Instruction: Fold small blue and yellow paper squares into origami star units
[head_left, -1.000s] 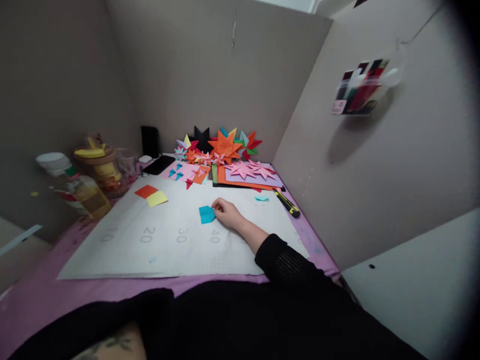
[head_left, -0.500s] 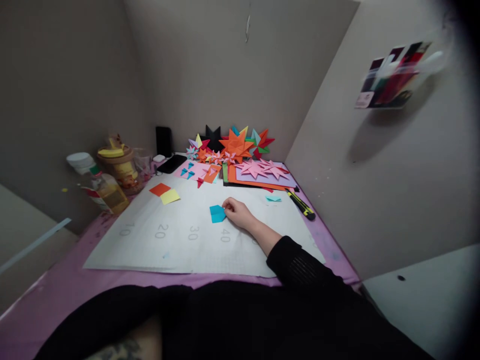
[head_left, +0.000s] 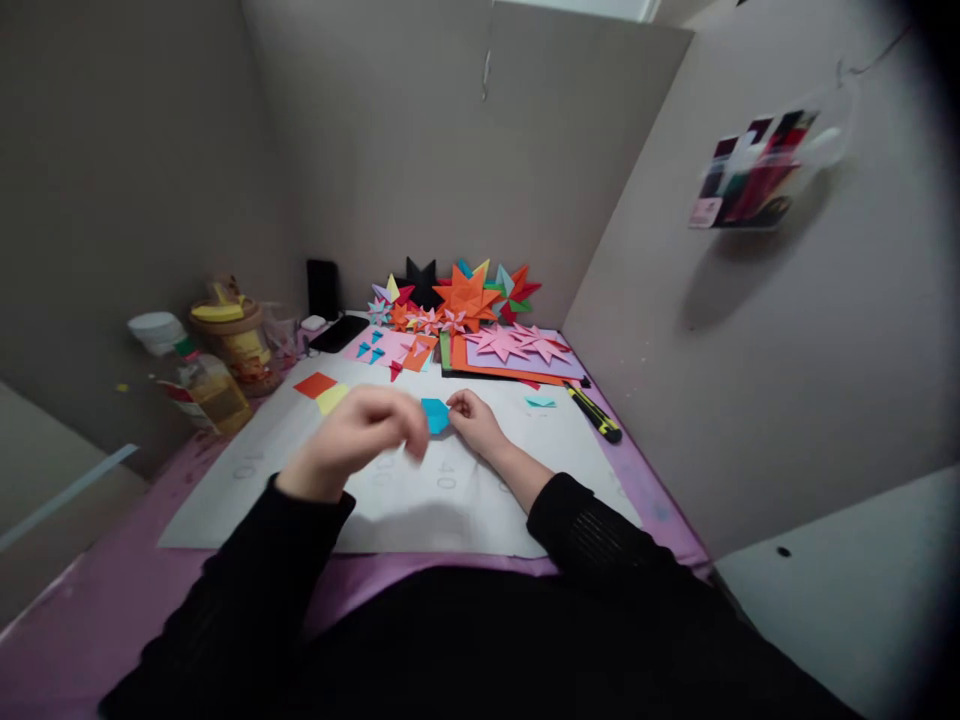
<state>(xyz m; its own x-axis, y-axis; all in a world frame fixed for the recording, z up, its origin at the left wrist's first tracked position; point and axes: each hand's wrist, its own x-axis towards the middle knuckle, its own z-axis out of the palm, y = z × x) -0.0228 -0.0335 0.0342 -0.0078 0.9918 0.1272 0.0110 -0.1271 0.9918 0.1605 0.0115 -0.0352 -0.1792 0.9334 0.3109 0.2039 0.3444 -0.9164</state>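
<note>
A small piece of blue folded paper [head_left: 434, 415] lies on the white numbered mat [head_left: 480, 520], two of its corners cut or folded at a slant on the right. My right hand [head_left: 474, 420] pinches its right edge between thumb and fingers. Just left of the paper, my left hand [head_left: 367, 430] hovers over the mat with bent fingers, hiding part of the paper's left side. Motion smears those fingertips, and I cannot tell whether they are apart or closed.
Red [head_left: 315, 385] and yellow [head_left: 331, 399] paper squares lie at left. Behind are folded paper stars [head_left: 469, 297], pink stars [head_left: 501, 343] on stacked sheets and a phone [head_left: 339, 334]. A cutter knife [head_left: 594, 414] lies right; a glue bottle [head_left: 210, 395] and jar [head_left: 240, 345] stand left.
My left hand has risen into view from below and come over the mat beside the blue paper. My right hand keeps its pinch on the paper. The camera view has shifted slightly.
</note>
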